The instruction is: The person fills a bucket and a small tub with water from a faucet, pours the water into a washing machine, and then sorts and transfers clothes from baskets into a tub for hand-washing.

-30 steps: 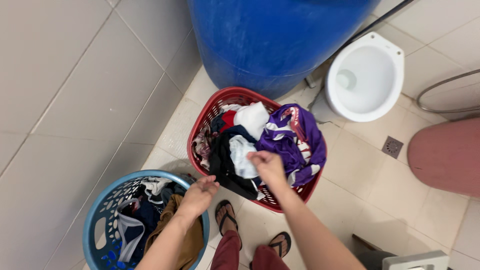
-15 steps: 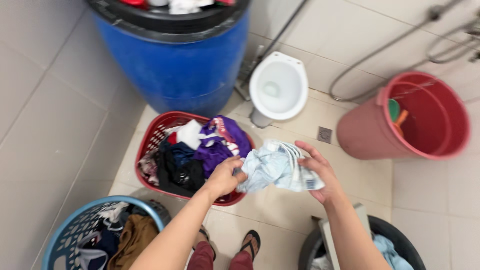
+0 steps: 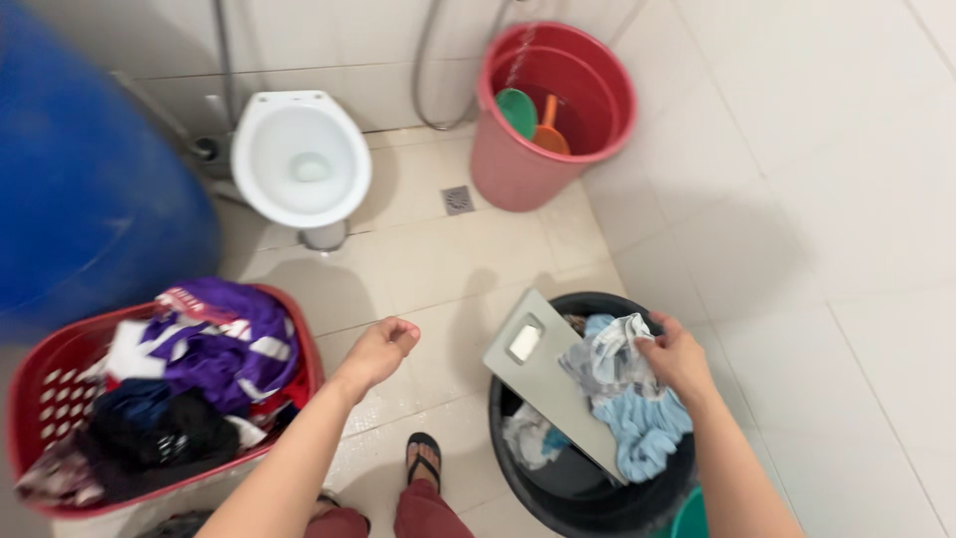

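Gripping a light blue and white cloth (image 3: 622,374), the right hand (image 3: 677,361) pinches its upper edge with fingers closed on the fabric. The cloth lies over the rim and inside a black bucket (image 3: 538,488) at lower right, draped partly against a grey washboard (image 3: 543,374) that leans tilted in the bucket. More pale laundry sits lower in the bucket, left of the board. The left hand (image 3: 376,351) hangs over the bare tile floor (image 3: 448,259) between the 2 containers, fingers curled loosely into a near-fist, holding nothing. At lower left, a red laundry basket (image 3: 60,379) is heaped with a purple and white garment (image 3: 224,334) and dark clothes (image 3: 159,428). A blue barrel (image 3: 90,189) stands behind the basket. A white toilet bowl (image 3: 299,159) sits at top centre, near a floor drain (image 3: 457,199). A red bucket (image 3: 528,169) at top right holds a green and orange dipper (image 3: 533,118). 1 sandalled foot (image 3: 423,460) shows at the bottom edge.
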